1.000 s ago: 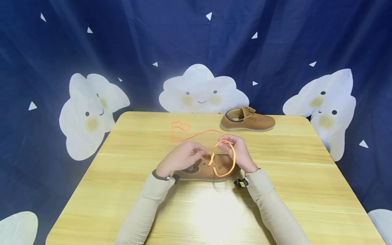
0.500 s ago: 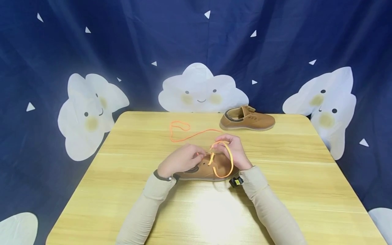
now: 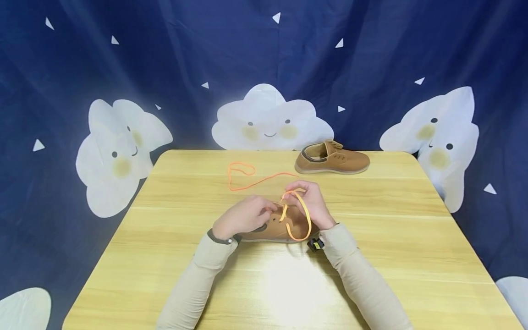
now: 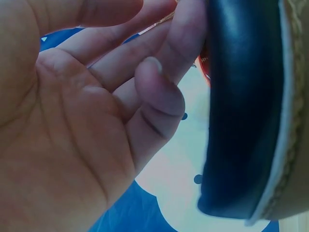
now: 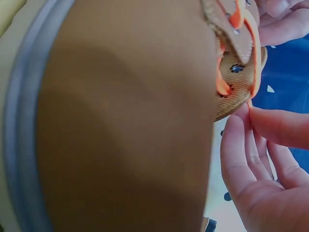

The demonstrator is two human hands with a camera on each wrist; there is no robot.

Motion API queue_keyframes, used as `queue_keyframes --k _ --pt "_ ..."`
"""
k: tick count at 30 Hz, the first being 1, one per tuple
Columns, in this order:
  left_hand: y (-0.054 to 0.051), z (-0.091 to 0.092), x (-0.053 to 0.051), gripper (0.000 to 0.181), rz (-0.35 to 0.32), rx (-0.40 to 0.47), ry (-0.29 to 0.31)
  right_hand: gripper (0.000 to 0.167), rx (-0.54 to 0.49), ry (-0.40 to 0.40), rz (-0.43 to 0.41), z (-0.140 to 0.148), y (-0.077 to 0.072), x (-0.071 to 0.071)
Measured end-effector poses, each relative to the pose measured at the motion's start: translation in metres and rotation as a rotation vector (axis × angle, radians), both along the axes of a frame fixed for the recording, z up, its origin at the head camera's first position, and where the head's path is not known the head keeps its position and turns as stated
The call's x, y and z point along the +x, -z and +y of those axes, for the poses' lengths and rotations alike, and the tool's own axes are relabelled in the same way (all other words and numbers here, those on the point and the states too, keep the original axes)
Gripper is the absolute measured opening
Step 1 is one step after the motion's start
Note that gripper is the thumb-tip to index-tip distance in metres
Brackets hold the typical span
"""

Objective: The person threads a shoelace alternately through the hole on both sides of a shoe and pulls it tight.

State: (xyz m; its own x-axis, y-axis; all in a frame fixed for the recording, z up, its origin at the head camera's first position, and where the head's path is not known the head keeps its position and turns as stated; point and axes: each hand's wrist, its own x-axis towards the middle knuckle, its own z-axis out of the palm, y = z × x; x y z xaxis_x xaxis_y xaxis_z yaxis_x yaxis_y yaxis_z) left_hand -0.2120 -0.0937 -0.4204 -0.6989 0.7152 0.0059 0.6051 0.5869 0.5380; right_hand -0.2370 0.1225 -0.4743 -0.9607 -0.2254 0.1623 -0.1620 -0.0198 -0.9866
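Observation:
A brown shoe [image 3: 264, 234] lies on the table, its toe to the right. An orange shoelace [image 3: 309, 220] passes through its front eyelets and arcs up in a loop on the right. My right hand [image 3: 310, 200] pinches this lace above the shoe; the right wrist view shows thumb and finger meeting on it beside the tongue [image 5: 236, 96]. My left hand [image 3: 243, 215] reaches over the dark-lined collar [image 4: 241, 111], its fingers bent at the upper part of the shoe. Its fingertips are partly hidden, but seem to grip the shoe near the tongue.
A second brown shoe [image 3: 334, 159], with no lace in its eyelets, stands at the table's back right. Another orange shoelace [image 3: 251, 185] lies loosely bent behind my hands. A blue curtain with white clouds [image 3: 270, 121] hangs behind the wooden table [image 3: 173, 261].
My right hand has shifted slightly left toward the tongue, still pinching the shoelace, and its loop has moved left too. My left hand has barely moved at the shoe.

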Motion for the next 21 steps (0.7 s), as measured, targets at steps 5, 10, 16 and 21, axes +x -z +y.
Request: queue_keyframes --k 5,10,16,21 --pt "0.001 0.000 0.000 0.031 0.001 -0.008 -0.005 0.017 0.025 -0.014 -0.005 -0.005 0.000 0.002" --pt "0.003 0.002 -0.001 0.031 0.040 -0.016 -0.002 0.015 0.105 -0.028 0.020 -0.005 -0.003 0.004" --pt "0.010 0.010 0.002 0.023 0.044 -0.030 0.027 0.017 0.204 -0.061 0.039 -0.001 0.000 0.002" --pt "0.013 0.013 0.002 0.023 0.028 -0.054 -0.001 0.021 0.298 -0.123 0.047 0.006 0.002 -0.001"
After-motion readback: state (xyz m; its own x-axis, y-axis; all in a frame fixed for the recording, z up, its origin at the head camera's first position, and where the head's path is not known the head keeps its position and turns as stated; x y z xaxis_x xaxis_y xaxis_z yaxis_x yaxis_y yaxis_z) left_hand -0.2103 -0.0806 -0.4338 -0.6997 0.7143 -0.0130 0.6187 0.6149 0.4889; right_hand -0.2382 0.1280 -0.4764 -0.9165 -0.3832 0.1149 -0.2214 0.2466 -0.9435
